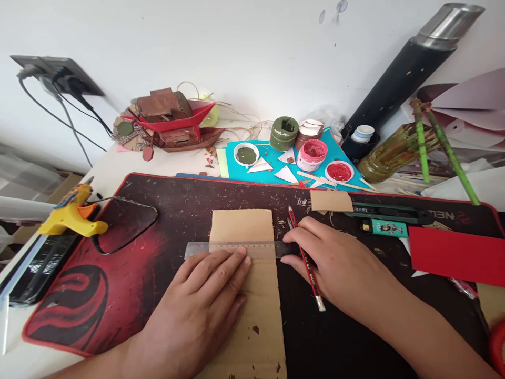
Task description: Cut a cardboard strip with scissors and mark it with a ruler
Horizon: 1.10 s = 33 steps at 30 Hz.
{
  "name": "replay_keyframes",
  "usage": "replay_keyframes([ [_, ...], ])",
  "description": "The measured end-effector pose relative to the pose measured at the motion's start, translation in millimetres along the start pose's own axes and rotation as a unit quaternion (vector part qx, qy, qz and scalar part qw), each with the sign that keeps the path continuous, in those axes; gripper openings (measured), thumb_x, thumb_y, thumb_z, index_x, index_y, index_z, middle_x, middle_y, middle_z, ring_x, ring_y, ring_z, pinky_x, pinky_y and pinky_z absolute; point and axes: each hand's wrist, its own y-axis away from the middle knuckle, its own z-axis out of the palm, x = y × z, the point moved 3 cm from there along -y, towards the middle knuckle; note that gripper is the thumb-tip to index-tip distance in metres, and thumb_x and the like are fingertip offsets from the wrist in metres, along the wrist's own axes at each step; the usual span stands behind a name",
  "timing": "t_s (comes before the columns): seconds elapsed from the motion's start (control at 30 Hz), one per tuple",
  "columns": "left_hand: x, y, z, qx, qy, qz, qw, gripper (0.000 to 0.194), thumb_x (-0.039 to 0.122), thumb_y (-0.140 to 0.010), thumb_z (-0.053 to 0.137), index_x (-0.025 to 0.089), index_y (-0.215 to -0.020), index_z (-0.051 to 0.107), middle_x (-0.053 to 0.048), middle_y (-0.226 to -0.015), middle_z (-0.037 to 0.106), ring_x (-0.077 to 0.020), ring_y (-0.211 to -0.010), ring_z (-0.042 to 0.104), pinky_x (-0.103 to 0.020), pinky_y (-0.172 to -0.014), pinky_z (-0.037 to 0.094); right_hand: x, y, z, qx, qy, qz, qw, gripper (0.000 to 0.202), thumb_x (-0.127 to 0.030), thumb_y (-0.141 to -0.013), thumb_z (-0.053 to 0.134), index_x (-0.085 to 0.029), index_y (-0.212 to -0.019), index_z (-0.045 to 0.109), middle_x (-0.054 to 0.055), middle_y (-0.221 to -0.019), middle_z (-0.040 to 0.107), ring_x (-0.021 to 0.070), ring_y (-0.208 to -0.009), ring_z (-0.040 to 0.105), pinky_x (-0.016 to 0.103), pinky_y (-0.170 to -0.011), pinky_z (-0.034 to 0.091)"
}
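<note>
A long tan cardboard strip lies on a black-and-red desk mat, its long axis running from the near side towards the mat's far edge. A clear plastic ruler crosses it side to side, below its far end, overhanging both long edges. The left hand is nearer the strip: laid flat, fingers close together, pressing on ruler and cardboard. The right hand, just right of the strip, holds a red-and-black pencil, tip towards the mat's far edge. Its thumb and forefinger sit at the ruler's right end; whether they pinch it, I cannot tell.

Beyond the mat's far edge, on a turquoise sheet, stand an open green paint jar, dark inside, an open pink-red paint jar with red paint, and a brown jar with a whitish top. Two shallow white lids hold paint: the left lid green, the right lid red.
</note>
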Motion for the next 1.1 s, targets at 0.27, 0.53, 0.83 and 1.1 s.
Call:
replay_keyframes([
  [0.27,0,1,0.9,0.004,0.000,0.003,1.000,0.036,0.018,-0.112,0.051,0.007,-0.141,0.068,-0.010,-0.138,0.078,-0.0285,-0.121,0.066,-0.046,-0.106,0.046,3,1,-4,0.003,-0.042,0.006,0.999,0.015,-0.025,-0.099,0.081,-0.022,-0.112,0.073,0.003,-0.099,0.070,0.0200,-0.068,0.068,0.031,-0.058,0.044],
  [0.53,0,0,1.7,0.024,-0.008,0.004,1.000,0.036,0.018,-0.112,0.049,0.008,-0.139,0.070,-0.009,-0.136,0.079,-0.0275,-0.119,0.067,-0.045,-0.105,0.047,0,1,-21,0.122,-0.169,-0.013,0.978,0.018,-0.021,-0.112,0.058,-0.022,-0.110,0.076,0.008,-0.100,0.078,0.0208,-0.083,0.075,0.031,-0.073,0.056],
  [0.83,0,2,4.4,0.037,-0.004,-0.003,0.999,0.036,0.019,-0.111,0.051,0.009,-0.139,0.070,-0.010,-0.136,0.079,-0.0272,-0.119,0.068,-0.044,-0.105,0.048,-19,-5,-21,0.082,-0.452,0.047,0.887,0.028,-0.041,-0.111,0.062,-0.022,-0.108,0.083,0.003,-0.081,0.080,0.0162,-0.066,0.072,0.028,-0.063,0.057],
  [1.1,1,3,7.5,0.036,-0.004,-0.003,0.999,0.037,0.019,-0.108,0.057,0.009,-0.142,0.069,-0.011,-0.135,0.078,-0.0283,-0.122,0.068,-0.045,-0.105,0.048,-36,-31,-11,0.030,-0.595,0.093,0.798,0.056,-0.068,-0.105,0.063,-0.018,-0.085,0.078,-0.002,-0.056,0.060,0.0112,-0.046,0.055,0.024,-0.046,0.041],
])
